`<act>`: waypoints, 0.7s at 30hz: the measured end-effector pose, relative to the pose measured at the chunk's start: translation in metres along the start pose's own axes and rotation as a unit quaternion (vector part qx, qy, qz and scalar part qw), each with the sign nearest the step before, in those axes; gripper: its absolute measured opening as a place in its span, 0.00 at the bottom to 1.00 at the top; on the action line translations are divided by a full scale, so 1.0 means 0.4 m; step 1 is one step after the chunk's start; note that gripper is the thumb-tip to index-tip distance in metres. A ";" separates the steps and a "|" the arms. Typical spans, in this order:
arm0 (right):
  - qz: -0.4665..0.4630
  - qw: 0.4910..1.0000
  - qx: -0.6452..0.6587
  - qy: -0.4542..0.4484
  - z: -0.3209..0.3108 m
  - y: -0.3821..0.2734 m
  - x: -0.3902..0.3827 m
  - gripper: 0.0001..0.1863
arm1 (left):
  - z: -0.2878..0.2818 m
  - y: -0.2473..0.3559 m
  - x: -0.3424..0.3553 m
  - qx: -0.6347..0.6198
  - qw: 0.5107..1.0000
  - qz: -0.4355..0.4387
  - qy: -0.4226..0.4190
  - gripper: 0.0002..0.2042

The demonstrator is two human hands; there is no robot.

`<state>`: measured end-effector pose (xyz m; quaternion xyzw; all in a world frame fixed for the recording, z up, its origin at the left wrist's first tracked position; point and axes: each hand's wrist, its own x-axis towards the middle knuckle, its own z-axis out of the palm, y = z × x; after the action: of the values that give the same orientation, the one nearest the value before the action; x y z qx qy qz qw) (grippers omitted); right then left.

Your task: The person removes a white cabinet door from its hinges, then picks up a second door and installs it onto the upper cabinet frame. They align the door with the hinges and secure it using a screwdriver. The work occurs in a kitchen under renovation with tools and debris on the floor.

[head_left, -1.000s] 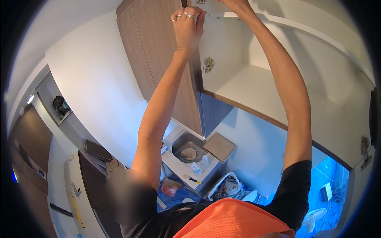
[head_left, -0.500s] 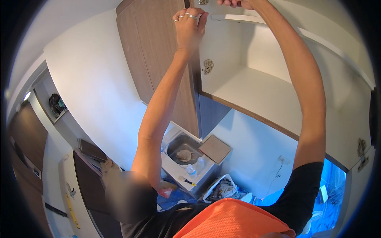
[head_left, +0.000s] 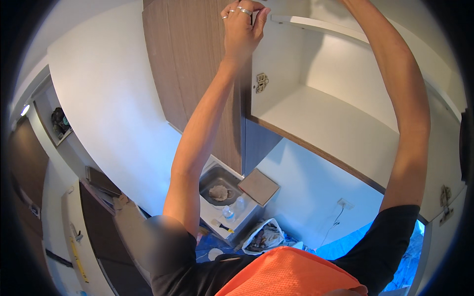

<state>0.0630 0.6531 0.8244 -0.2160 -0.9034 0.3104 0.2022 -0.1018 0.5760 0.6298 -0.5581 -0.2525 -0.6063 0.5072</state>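
Observation:
My left hand (head_left: 243, 29), with several rings on its fingers, is raised high and closed around the front edge of the cabinet side panel (head_left: 246, 106). Its fingers curl at the brown wood side and its thumb lies toward the cabinet's inside. My right forearm (head_left: 395, 64) reaches up across the white wall cabinet (head_left: 335, 111), which has no door across its front. The right hand itself is cut off by the top edge. A metal hinge plate (head_left: 261, 83) sits on the inner side wall below my left hand. A white curved bar (head_left: 316, 23) runs across the cabinet's upper part.
Below stand a steel sink (head_left: 216, 173) with a pale lump in it, a square board (head_left: 258, 187), a clear bottle (head_left: 228, 213) and a brush (head_left: 222, 226). A filled bag (head_left: 266, 237) rests lower. Another hinge (head_left: 446, 200) is at right; a yellow level (head_left: 79, 260) is at left.
The view has shifted a little. My right hand has gone up out of the picture, and its arm sits farther right. My left hand still grips the panel edge.

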 end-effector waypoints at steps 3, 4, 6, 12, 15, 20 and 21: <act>-0.034 0.997 -0.056 0.028 0.017 0.000 -0.024 0.14 | 0.004 -0.002 0.000 -0.022 1.000 -0.021 0.008 0.06; -0.047 0.996 -0.064 0.038 0.022 0.001 -0.032 0.14 | 0.004 -0.003 0.000 -0.029 0.999 -0.026 0.007 0.06; -0.039 0.998 -0.009 0.046 0.029 0.001 -0.042 0.14 | 0.007 -0.008 0.003 -0.032 0.999 -0.018 0.015 0.06; -0.134 0.969 -0.180 0.103 0.033 0.022 -0.026 0.15 | 0.011 -0.012 0.007 -0.046 0.999 -0.004 0.022 0.06; -0.418 0.743 -0.489 0.184 0.031 0.026 -0.007 0.16 | 0.006 -0.015 0.002 -0.040 0.999 -0.011 0.014 0.06; -0.362 0.784 -0.487 0.127 0.024 0.014 -0.030 0.16 | 0.005 -0.034 -0.002 -0.032 0.999 0.035 0.012 0.06; -0.300 0.861 -0.397 0.106 0.024 0.011 -0.042 0.15 | 0.003 -0.037 -0.003 -0.029 0.999 0.028 0.003 0.06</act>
<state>0.0734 0.6430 0.8106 -0.0275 -0.9444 -0.1749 0.2771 -0.1150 0.5826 0.6329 -0.5773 -0.2179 -0.6006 0.5084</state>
